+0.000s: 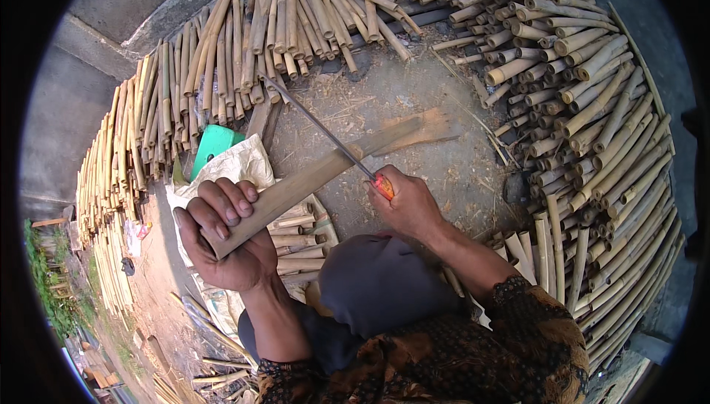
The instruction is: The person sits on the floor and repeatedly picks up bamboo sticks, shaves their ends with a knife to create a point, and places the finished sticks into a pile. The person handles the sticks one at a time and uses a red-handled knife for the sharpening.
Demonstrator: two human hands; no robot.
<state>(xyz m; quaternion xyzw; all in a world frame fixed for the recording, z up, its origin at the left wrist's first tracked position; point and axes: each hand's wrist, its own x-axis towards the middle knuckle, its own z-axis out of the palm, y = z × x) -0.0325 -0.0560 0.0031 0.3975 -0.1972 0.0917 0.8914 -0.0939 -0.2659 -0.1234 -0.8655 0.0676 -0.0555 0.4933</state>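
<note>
My left hand (pixel 229 234) grips the near end of a long, flat-looking piece of bamboo (pixel 310 182), fingers over its top edge. The piece slants away to the right, and its far end looks pale and splintered (pixel 425 129). In my right hand (pixel 407 204), closed in a fist, is the red and orange handle (pixel 382 186) of a long, thin metal tool (pixel 318 121). Its dark shaft crosses the bamboo from right to upper left. I cannot tell whether it is an edge-on blade or a rod, nor whether it touches the bamboo.
Cut bamboo poles (pixel 281 19) are stacked along the back wall, with a tall pile (pixel 577 93) curving down the right. A green box (pixel 213 149) and white sacking (pixel 237 167) lie beyond my left hand. Short bamboo pieces (pixel 299 241) sit between my arms. Shavings litter the concrete floor (pixel 444 182).
</note>
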